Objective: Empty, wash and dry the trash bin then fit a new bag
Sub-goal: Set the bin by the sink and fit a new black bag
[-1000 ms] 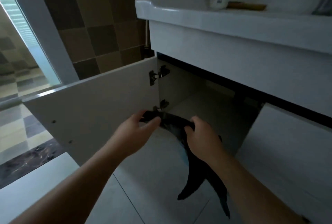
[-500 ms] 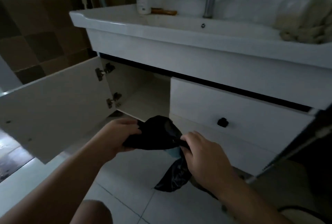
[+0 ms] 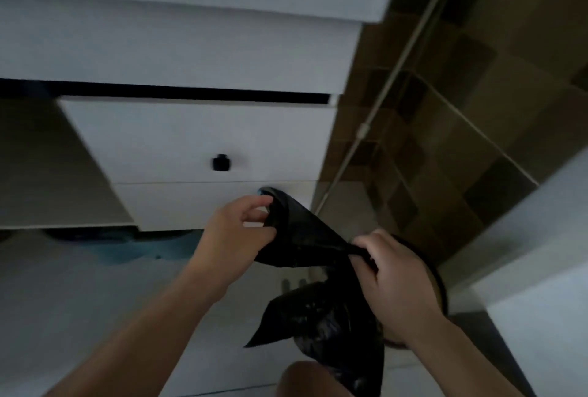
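- The black bag point(image 3: 305, 237) is held in the air between both hands, in front of the white vanity cabinet point(image 3: 191, 56) and above the pale floor point(image 3: 79, 301).
- Its stretched upper part runs as a band from upper left to lower right, from the left hand point(image 3: 237, 231) down to the right hand point(image 3: 394, 282); this slanted line is its long axis here.
- Past the right hand, the rest of the bag hangs down towards the bottom edge of the view, crumpled, with one pointed corner sticking out to the left.
- The left hand pinches the upper end of the bag between thumb and curled fingers; the fingertips are closed on the plastic.
- The right hand grips the lower end of the band, fingers folded tightly around the gathered plastic.
- The trash bin point(image 3: 437, 282) shows only as a dark curved rim behind the right hand, on the floor just beside the cabinet's right end; most of it is hidden.
- A drawer front with a black knob point(image 3: 220, 162) sits above the left hand.
- Brown wall tiles point(image 3: 477, 110) fill the right side.
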